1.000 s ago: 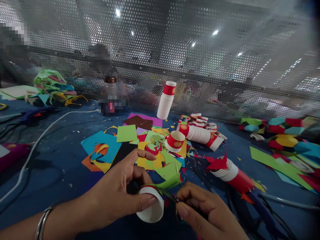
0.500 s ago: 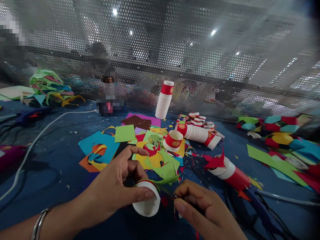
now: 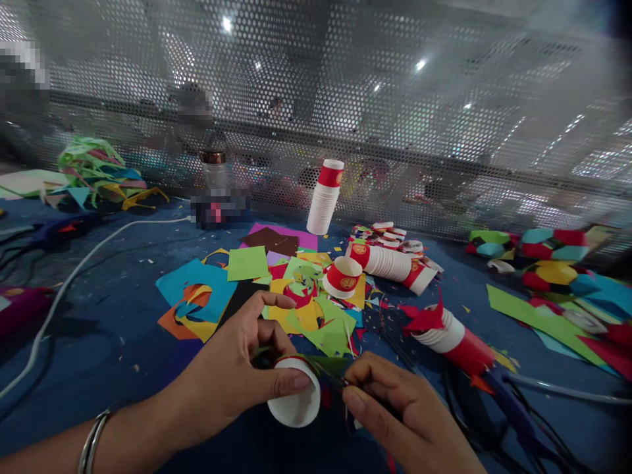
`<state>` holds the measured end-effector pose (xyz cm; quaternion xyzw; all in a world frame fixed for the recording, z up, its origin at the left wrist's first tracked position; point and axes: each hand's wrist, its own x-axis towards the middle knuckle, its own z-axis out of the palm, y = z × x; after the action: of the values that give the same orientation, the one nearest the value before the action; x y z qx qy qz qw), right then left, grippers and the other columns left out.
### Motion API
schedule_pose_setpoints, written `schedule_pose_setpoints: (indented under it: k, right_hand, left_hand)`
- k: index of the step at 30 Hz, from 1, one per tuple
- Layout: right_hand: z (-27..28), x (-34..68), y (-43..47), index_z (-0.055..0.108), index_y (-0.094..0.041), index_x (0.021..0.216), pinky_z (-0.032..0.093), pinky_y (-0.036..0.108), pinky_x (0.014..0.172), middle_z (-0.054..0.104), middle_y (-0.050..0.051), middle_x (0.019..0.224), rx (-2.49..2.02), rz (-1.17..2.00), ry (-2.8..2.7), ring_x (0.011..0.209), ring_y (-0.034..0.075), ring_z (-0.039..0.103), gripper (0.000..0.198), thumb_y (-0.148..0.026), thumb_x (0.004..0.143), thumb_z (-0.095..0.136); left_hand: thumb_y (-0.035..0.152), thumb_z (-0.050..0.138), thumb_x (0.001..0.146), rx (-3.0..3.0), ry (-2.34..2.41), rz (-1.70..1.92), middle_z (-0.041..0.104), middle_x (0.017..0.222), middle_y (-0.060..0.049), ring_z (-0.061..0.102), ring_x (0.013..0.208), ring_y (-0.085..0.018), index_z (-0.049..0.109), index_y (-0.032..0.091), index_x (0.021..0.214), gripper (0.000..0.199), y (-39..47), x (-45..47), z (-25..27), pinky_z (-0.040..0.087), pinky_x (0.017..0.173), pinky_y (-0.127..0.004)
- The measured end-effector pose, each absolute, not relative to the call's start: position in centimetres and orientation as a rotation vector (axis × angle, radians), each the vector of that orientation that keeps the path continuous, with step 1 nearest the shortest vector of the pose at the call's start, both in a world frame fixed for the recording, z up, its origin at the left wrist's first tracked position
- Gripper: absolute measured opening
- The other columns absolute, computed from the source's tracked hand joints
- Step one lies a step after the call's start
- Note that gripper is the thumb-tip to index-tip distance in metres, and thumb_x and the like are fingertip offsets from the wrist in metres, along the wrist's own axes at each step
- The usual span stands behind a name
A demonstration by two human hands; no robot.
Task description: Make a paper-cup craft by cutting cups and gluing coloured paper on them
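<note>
My left hand (image 3: 247,362) is closed on a white paper cup (image 3: 295,401), thumb inside the rim and fingers behind it. The cup is tipped with its mouth towards me. A strip of green paper (image 3: 328,363) runs along the cup's far side and out to the right. Close to the strip's right end, my right hand (image 3: 395,408) pinches a small, thin dark tool (image 3: 344,381); its kind is mostly hidden by the fingers. Beyond my hands lie cut paper scraps (image 3: 320,322) in green, yellow and red, and a red-and-white paper cup (image 3: 342,277) stands upright on them.
A tall stack of cups (image 3: 323,201) stands at the back; another stack (image 3: 388,262) lies on its side. On the right are a cup stack (image 3: 459,342) with red paper, a blue glue gun (image 3: 523,408) and cables. A white cable (image 3: 74,270) crosses the left side.
The cup in my left hand has shifted slightly right. The green strip beside it has swung, now lying darker and flatter against the cup's far side. My right hand stays almost in place.
</note>
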<state>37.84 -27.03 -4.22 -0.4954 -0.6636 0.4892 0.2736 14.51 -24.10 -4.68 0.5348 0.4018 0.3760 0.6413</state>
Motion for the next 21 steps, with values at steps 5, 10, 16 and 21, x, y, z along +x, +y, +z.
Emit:
schedule_pose_setpoints:
  k: [5,10,16,21]
  right_hand:
    - [-4.3,38.1,-26.8,0.056,-0.021,0.083,0.035,0.023,0.058,0.048,-0.003,0.070,-1.399,1.117,-1.761,0.064,0.012,0.044,0.036,-0.055,0.096,0.051]
    - [-4.8,38.1,-26.7,0.055,-0.022,0.087,0.036,0.026,0.059,0.054,-0.002,0.071,-1.539,0.835,-1.864,0.064,0.014,0.047,0.036,-0.055,0.098,0.046]
    - [-6.2,37.9,-26.5,0.056,-0.021,0.092,0.034,0.029,0.055,0.064,0.002,0.071,-1.722,0.556,-2.120,0.061,0.018,0.058,0.027,-0.047,0.096,0.049]
    - [-7.5,38.2,-27.1,0.056,-0.022,0.092,0.030,0.030,0.051,0.069,0.004,0.082,-1.794,0.129,-2.297,0.064,0.024,0.067,0.020,-0.041,0.094,0.054]
  left_hand:
    - [0.034,0.085,0.073,1.214,0.997,0.908,0.063,0.073,0.006,0.060,0.067,-0.013,0.037,0.023,0.129,0.074,-23.4,13.9,-3.9,0.044,0.062,-0.025]
    - [0.043,0.078,0.081,1.193,1.056,1.007,0.068,0.074,0.001,0.064,0.068,-0.015,0.051,0.019,0.122,0.054,-22.6,12.7,-2.8,0.044,0.063,-0.026]
    - [0.041,0.076,0.084,1.260,1.139,1.223,0.073,0.087,-0.002,0.065,0.079,-0.014,0.062,0.019,0.105,0.034,-22.1,11.7,-2.3,0.046,0.068,-0.024]
    - [0.043,0.073,0.085,1.364,1.073,1.032,0.070,0.080,0.000,0.061,0.069,-0.012,0.064,0.020,0.099,0.028,-22.9,12.6,-2.6,0.045,0.061,-0.022]
